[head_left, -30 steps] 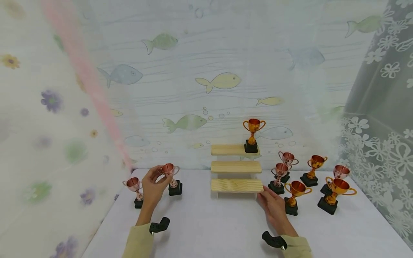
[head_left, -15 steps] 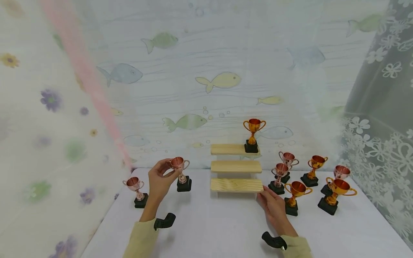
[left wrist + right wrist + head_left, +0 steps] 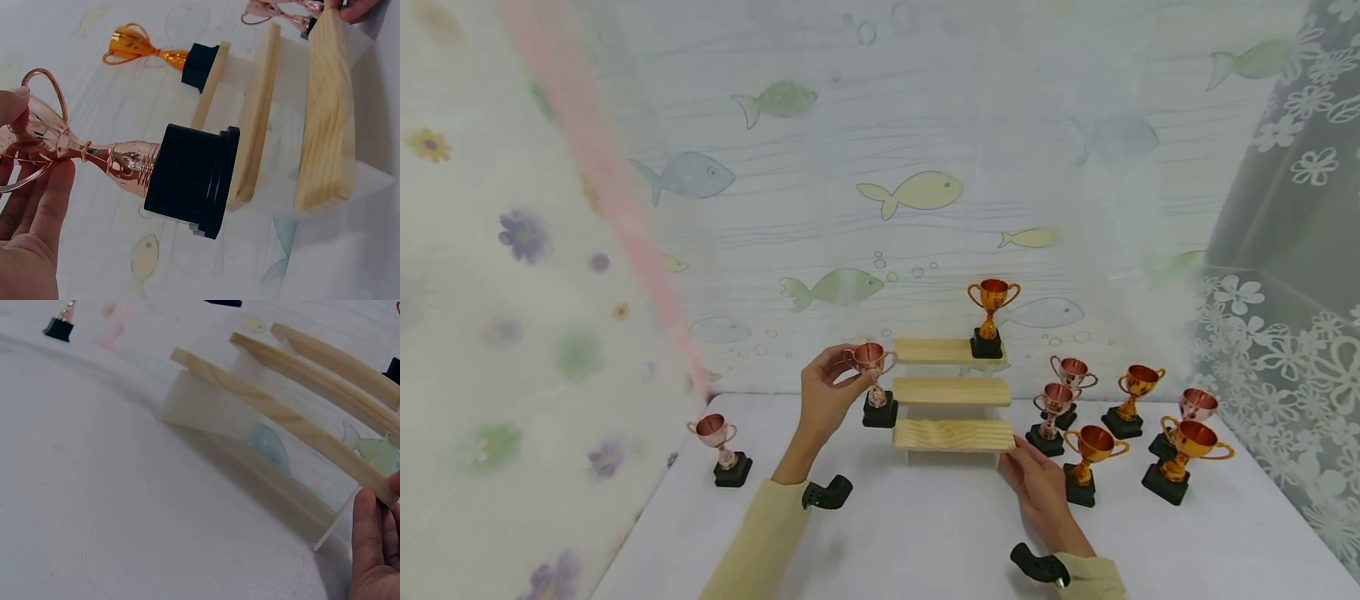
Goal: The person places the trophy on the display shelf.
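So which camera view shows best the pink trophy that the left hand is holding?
The left wrist view: the pink trophy fills it, cup pinched by the left hand, black base clear. The head view shows it small beside the wooden steps. The right wrist view misses it.

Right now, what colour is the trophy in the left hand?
Rose-copper trophy on a black base; the left wrist view shows it best.

We see the stepped shelf (image 3: 950, 390) at the table's (image 3: 925, 542) rear centre. One trophy (image 3: 992, 319) stands on its top step, right end. Six trophies (image 3: 1093, 462) stand right of it; one trophy (image 3: 722, 450) far left.
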Demonstrator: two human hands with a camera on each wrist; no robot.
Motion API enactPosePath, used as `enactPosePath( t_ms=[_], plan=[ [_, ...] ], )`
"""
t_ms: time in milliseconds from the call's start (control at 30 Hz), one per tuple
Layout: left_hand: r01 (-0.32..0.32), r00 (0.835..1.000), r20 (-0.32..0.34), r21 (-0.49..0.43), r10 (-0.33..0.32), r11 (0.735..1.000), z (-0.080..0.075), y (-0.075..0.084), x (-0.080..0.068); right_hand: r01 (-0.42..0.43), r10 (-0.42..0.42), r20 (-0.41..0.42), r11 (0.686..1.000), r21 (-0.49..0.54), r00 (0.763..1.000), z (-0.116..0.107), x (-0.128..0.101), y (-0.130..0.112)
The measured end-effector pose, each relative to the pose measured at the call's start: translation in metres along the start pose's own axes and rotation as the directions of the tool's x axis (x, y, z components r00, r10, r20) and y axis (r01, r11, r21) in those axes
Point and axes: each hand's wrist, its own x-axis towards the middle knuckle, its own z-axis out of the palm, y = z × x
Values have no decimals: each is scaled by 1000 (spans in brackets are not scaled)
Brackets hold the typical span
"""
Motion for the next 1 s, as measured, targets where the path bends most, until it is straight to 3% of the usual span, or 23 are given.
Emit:
enactPosePath(
  t_ms=[433,1000],
  plan=[
    [-17,999,50,-42,19,999,47,-1,32,-3,4,27,1000,-14,1000,-2,1,0],
    [-2,998,66,-16,3,1000,80,-5,56,-14,14,31,1000,4,999,-1,2,-2]
  ],
)
